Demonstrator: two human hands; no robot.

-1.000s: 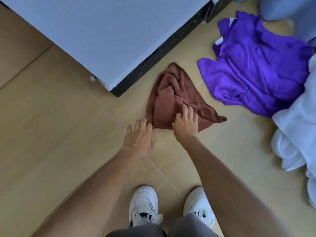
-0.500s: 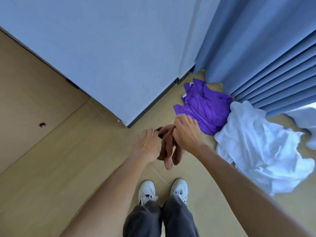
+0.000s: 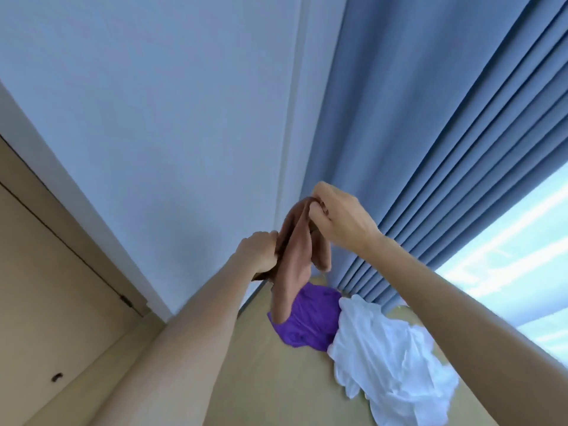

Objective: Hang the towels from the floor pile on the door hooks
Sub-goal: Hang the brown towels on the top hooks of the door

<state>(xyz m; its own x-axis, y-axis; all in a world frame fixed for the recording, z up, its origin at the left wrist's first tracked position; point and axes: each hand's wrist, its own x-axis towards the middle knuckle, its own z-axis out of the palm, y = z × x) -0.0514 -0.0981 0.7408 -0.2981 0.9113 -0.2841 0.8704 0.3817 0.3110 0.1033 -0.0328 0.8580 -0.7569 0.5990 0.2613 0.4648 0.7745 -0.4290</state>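
Above the floor's far edge, both hands grip the brown towel (image 3: 295,256): right hand (image 3: 338,219) pinching its top, left hand (image 3: 261,253) lower, length hanging straight down.

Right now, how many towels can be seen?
3: brown towel held up by both hands, purple towel and white towel on the floor. More may be hidden.
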